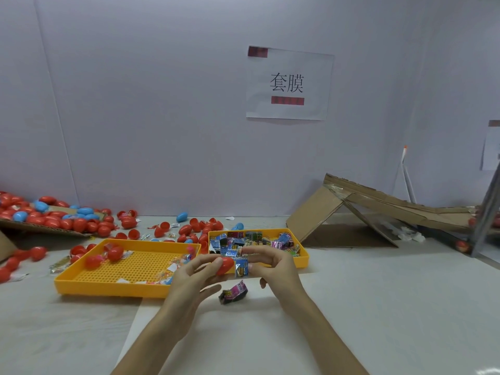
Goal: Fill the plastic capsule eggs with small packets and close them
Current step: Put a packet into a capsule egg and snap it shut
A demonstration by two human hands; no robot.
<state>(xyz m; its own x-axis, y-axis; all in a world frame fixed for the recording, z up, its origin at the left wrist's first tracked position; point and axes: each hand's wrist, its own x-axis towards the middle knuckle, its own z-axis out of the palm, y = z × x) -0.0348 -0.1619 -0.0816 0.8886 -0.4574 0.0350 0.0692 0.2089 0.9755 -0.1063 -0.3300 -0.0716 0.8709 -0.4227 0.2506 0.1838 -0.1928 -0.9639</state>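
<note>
Here, in the head view, the left hand (194,277) has its grip curled round a red plastic capsule egg (225,265). At its 3 o'clock, touching it, the right hand (270,263) pinches a small blue foil packet (241,267), both above the white bench (378,307), at 6 o'clock of the yellow plastic tray (297,262).

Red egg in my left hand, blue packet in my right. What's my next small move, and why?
Probably push the blue packet into the red egg: the right hand pinches it right beside the egg that the left hand holds, and it is not yet inside.
</note>
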